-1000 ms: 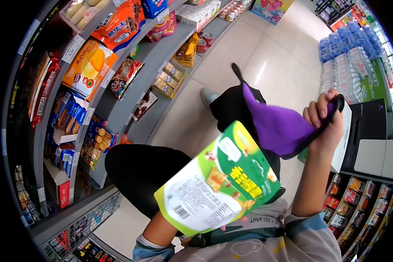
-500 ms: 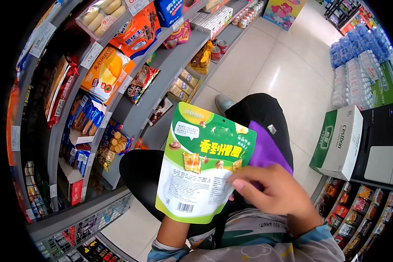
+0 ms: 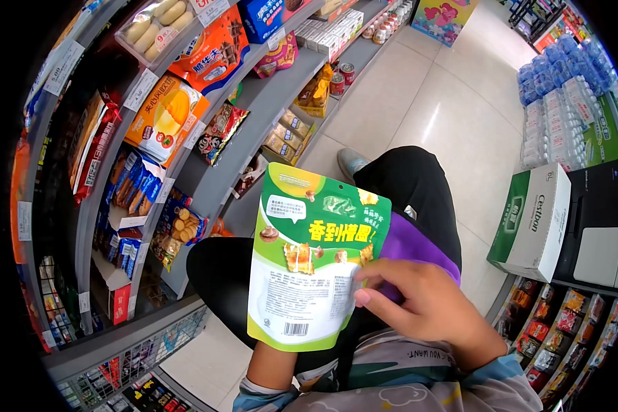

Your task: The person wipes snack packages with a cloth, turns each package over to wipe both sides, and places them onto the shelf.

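A green, yellow and white cracker pouch (image 3: 302, 275) stands upright before me, its printed back with a barcode facing me. My left forearm (image 3: 271, 367) reaches up behind the lower part of the pouch. The left hand itself is hidden there and supports the pouch from behind. At the right edge of the pouch is my right hand (image 3: 419, 295), with the tips of its bent index finger and thumb at the edge and a small gap between them. Its other fingers are mostly hidden. Something purple (image 3: 419, 244) shows behind the pouch, over my leg.
Grey shelves (image 3: 244, 141) with packaged snacks curve along my left. An orange biscuit box (image 3: 165, 118) stands there. On the right are a Cestbon carton (image 3: 539, 226), shrink-wrapped water bottles (image 3: 556, 127) and a rack of small packets (image 3: 559, 329). Pale floor tiles (image 3: 419, 96) run ahead.
The pouch has shifted slightly left and turned a little. My right hand has moved left with it, and its thumb has come away from the index finger.
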Demonstrator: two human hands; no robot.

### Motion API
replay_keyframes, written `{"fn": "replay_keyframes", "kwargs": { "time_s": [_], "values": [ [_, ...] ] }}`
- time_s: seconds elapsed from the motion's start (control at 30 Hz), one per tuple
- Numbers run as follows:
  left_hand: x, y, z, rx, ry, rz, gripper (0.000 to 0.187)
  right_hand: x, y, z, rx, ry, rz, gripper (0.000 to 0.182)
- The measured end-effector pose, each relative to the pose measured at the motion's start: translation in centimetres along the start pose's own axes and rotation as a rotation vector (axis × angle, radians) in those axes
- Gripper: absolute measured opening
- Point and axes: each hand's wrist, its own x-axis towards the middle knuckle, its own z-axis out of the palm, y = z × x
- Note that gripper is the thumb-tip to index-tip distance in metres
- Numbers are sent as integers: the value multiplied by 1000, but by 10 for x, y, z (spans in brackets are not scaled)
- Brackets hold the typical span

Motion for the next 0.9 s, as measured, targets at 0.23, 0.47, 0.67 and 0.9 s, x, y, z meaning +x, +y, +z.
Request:
{"fn": "replay_keyframes", "kwargs": {
  "time_s": [0.23, 0.47, 0.67, 0.9],
  "values": [
    [14, 2, 19, 877, 117, 271, 107, 15, 2, 3, 18, 85, -120, 49],
    [66, 43, 53, 1761, 405, 797, 98, 93, 17, -15, 466, -62, 117, 54],
    [114, 121, 20, 1732, 705, 818, 93, 178, 38, -50, 508, -99, 453, 27],
    [140, 205, 0, 1102, 677, 483, 85, 268, 95, -55, 412, -88, 382, 23]
  ]
}}
